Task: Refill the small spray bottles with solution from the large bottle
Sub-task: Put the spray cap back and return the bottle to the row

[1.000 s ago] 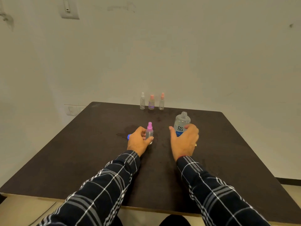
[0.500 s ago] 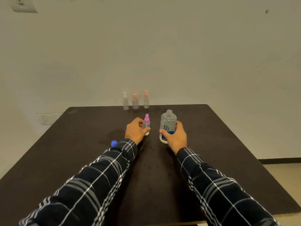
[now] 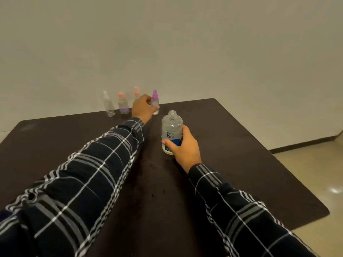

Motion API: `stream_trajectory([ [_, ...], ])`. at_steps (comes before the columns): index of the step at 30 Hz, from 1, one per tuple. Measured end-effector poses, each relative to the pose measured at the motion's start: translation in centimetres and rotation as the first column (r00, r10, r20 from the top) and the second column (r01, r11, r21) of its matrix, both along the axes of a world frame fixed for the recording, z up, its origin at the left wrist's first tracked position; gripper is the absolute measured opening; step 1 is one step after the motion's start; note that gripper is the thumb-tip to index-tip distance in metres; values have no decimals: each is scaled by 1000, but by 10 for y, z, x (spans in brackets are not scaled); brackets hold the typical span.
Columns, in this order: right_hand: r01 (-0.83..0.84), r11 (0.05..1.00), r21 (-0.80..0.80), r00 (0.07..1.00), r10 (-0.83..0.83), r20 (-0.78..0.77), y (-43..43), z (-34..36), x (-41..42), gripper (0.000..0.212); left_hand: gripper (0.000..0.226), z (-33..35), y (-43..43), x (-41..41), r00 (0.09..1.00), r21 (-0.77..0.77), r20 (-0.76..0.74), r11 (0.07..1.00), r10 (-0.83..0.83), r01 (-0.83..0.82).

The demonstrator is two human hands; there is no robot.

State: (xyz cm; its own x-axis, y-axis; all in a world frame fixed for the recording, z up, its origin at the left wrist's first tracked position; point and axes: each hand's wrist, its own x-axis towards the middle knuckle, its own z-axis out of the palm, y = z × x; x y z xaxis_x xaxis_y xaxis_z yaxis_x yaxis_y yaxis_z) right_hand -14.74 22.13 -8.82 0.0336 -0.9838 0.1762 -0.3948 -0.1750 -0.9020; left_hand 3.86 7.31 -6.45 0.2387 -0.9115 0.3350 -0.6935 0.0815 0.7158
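Nearest the camera, two plaid sleeves run up across the dark bench, and the lower frame cuts off both elbows. Bare bench top lies open to the right as far as its rounded corner. Farther in, the right hand wraps its grip around the lower half of the large bottle, which stands upright and uncapped; thumb and fingers hide part of the blue label. Beyond it, the left hand has its grip closed on the purple-capped spray bottle near the far edge, knuckles covering most of its body. Just left, a row of three small bottles stands against the wall, blurred; the third is largely hidden behind the hand.
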Motion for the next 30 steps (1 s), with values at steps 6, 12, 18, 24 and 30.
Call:
stream_trajectory([
  [6, 10, 1000, -17, 1000, -11, -27, -1, -4, 1, 67, 40, -12, -37, -5, 999, -5, -47, 1000, 23, -23],
  [12, 27, 999, -26, 999, -28, -42, -1, -6, 2, 65, 41, -25, -60, -22, 996, 8, -80, 999, 34, -34],
  [18, 1, 1000, 3, 999, -1, -35, -3, -6, 1, 67, 40, -28, -80, -30, 992, 24, -92, 996, 85, -83],
  [24, -11, 1000, 16, 999, 12, -34, -5, -6, 0, 68, 42, -32, -84, -28, 986, 13, -98, 990, 138, -138],
  [30, -16, 1000, 24, 999, 17, -45, -4, -4, 2, 69, 42, -36, -84, -26, 986, 27, -87, 989, 145, -143],
])
